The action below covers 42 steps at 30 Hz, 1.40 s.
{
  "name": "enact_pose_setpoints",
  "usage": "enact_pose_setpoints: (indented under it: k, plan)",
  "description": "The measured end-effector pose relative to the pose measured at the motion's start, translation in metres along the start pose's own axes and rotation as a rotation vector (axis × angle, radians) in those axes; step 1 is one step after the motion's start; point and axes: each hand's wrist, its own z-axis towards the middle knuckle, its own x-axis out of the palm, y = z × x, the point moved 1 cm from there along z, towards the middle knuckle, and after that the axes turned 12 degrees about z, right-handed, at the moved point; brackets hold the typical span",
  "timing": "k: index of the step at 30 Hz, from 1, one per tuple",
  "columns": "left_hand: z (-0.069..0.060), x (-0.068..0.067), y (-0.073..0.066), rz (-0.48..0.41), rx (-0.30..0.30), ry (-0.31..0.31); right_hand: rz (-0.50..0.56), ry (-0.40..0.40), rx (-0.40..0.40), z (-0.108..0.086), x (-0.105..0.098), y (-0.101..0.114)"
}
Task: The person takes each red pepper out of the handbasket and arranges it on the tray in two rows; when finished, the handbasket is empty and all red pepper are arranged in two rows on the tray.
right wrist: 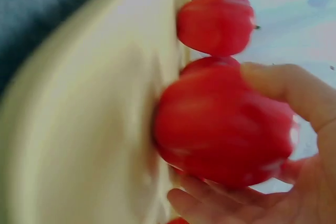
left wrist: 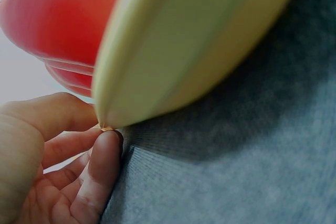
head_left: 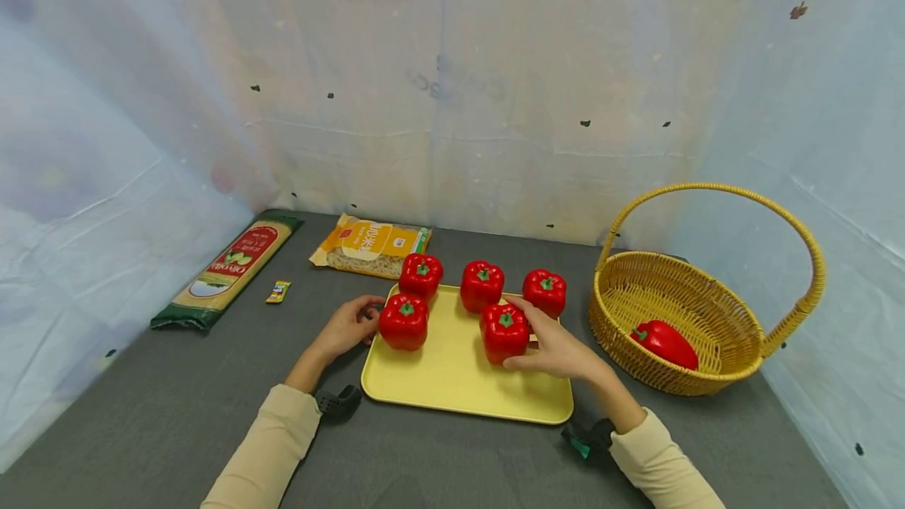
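My right hand [head_left: 555, 340] grips a red bell pepper [head_left: 503, 330] at the right of the yellow tray [head_left: 452, 387], thumb on one side and fingers round the other. In the right wrist view, that bell pepper [right wrist: 226, 124] appears against or very close to the tray surface. At the tray's left edge, my left hand [head_left: 349, 327] pinches the rim between thumb and fingers; the left wrist view shows the fingertips [left wrist: 107, 142] at the tray's rim [left wrist: 152, 77]. More bell peppers stand on or along the tray: front left [head_left: 404, 322], back left [head_left: 420, 276], back middle [head_left: 482, 286], back right [head_left: 544, 292].
A yellow wicker basket [head_left: 601, 313] with a tall handle stands at the right, holding one red bell pepper [head_left: 666, 344] on its side. Behind the tray lies a yellow food packet [head_left: 375, 245]. A long green-ended packet [head_left: 229, 269] and a small wrapper [head_left: 279, 292] lie at the left.
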Motion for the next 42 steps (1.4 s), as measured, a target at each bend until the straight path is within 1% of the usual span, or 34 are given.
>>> enact_pose_setpoints:
  k: [3, 6, 11, 15, 21, 28, 33, 42]
  plan:
    - [0.001, 0.000, 0.001, -0.002, -0.002, 0.000, 0.004, 0.054, -0.014, -0.002, -0.006, 0.000]
    - [0.002, 0.001, 0.002, -0.006, -0.006, 0.001, 0.009, 0.074, -0.018, -0.003, -0.010, -0.001]
    - [0.003, 0.001, 0.003, -0.007, -0.006, 0.002, 0.020, 0.050, -0.004, -0.002, -0.009, -0.002]
    - [0.002, 0.001, 0.003, -0.010, -0.002, 0.003, 0.046, 0.021, -0.017, 0.001, -0.004, -0.004]
    - [0.000, 0.000, 0.001, -0.013, 0.014, 0.008, 0.032, -0.017, -0.027, 0.006, 0.003, -0.002]
    - [-0.001, -0.001, -0.001, -0.008, 0.005, 0.008, 0.012, -0.053, -0.027, 0.013, 0.010, 0.004]
    - [-0.001, 0.000, -0.001, -0.011, -0.001, 0.009, 0.004, -0.065, -0.014, 0.016, 0.013, 0.006]
    - [-0.001, -0.001, -0.001, -0.013, 0.000, 0.010, 0.011, -0.058, -0.003, 0.019, 0.017, 0.009]
